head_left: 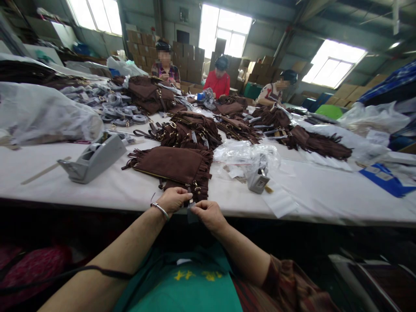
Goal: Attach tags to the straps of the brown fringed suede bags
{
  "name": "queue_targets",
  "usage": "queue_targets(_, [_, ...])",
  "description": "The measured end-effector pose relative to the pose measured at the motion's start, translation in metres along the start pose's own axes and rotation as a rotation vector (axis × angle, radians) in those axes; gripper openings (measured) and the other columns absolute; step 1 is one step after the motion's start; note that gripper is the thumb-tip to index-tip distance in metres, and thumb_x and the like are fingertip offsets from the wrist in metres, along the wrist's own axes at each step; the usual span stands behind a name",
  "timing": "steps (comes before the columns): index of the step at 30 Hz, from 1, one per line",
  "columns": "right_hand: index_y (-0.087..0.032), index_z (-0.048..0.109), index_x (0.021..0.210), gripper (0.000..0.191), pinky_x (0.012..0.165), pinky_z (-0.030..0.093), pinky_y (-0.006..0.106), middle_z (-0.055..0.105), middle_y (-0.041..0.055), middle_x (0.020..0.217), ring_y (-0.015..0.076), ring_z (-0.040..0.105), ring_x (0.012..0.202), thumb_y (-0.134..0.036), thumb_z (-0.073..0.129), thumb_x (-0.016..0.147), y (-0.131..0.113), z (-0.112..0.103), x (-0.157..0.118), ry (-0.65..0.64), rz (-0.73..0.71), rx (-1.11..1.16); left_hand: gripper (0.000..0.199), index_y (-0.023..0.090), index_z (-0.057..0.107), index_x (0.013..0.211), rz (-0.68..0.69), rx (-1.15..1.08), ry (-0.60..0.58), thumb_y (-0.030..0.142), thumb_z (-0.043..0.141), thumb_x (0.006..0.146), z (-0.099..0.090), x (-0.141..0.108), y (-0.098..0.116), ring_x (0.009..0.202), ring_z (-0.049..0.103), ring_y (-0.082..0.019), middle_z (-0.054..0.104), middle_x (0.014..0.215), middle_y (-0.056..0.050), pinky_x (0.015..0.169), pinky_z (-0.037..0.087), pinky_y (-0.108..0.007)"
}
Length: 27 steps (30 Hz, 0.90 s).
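A dark brown fringed bag point(170, 162) lies flat at the table's front edge, its zipper side toward me. Small gold metal fittings point(196, 188) show at its right corner. My left hand point(173, 200) is closed in a pinch just below that corner, near the fittings; its fingers hide most of what they grip. Closed too, my right hand point(210, 215) pinches a small grey piece of wrapping point(192, 215) that hangs just past the table edge. Both sets of fingertips are close together, the grey piece between them.
Grey tape dispenser point(94, 158) to the left; a smaller dispenser point(259, 180) beside clear plastic bags point(247, 154) to the right. More brown bags point(191, 130) and grey-wrapped straps point(113, 104) are heaped behind. Three people sit across the table. A blue folder point(386, 178) lies far right.
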State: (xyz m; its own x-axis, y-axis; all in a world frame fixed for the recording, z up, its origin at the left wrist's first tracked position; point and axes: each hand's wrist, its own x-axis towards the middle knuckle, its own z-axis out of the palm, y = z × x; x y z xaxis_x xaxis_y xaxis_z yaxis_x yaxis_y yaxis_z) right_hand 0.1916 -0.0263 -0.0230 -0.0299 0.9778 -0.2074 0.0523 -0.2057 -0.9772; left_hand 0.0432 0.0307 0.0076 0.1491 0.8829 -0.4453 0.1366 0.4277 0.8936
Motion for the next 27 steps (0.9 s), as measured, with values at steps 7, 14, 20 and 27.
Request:
queue_targets(7, [-0.014, 0.068, 0.064, 0.016, 0.057, 0.039, 0.023, 0.062, -0.0007, 0.058, 0.0117, 0.052, 0.056, -0.03, 0.072, 0.064, -0.0043, -0.0024, 0.0007, 0.044, -0.004, -0.098, 0.031, 0.017, 0.053, 0.065, -0.005, -0.005, -0.028, 0.036, 0.076, 0.06, -0.001, 0.0022, -0.0003, 0.033, 0.029, -0.003, 0.041, 0.039, 0.01, 0.034, 0.016, -0.018])
queue_targets(14, [-0.014, 0.067, 0.063, 0.016, 0.056, 0.039, 0.023, 0.062, -0.0011, 0.058, 0.0119, 0.053, 0.056, -0.03, 0.072, 0.064, -0.002, -0.0029, 0.0023, 0.056, -0.013, -0.103, 0.032, 0.017, 0.053, 0.065, -0.017, -0.028, -0.034, 0.037, 0.078, 0.06, 0.0009, 0.0005, 0.0013, 0.033, 0.029, -0.003, 0.041, 0.039, 0.009, 0.034, 0.015, -0.018])
queue_targets(20, [-0.014, 0.067, 0.064, 0.019, 0.054, 0.037, 0.023, 0.061, -0.001, 0.058, 0.0108, 0.05, 0.054, -0.032, 0.072, 0.063, -0.0029, 0.0, 0.0034, 0.049, 0.011, -0.09, 0.034, 0.017, 0.052, 0.062, -0.014, -0.048, -0.032, 0.037, 0.08, 0.059, 0.0039, -0.0022, 0.0047, 0.032, 0.029, -0.003, 0.042, 0.039, 0.009, 0.035, 0.015, -0.018])
queue_targets(27, [-0.013, 0.067, 0.065, 0.02, 0.053, 0.036, 0.022, 0.06, -0.0013, 0.057, 0.0102, 0.049, 0.053, -0.032, 0.072, 0.064, -0.0045, 0.0016, 0.0001, 0.023, 0.019, -0.037, 0.03, 0.017, 0.052, 0.064, -0.016, -0.066, -0.033, 0.034, 0.077, 0.062, 0.007, 0.0, 0.0027, 0.03, 0.025, -0.002, 0.039, 0.037, 0.01, 0.033, 0.013, -0.018])
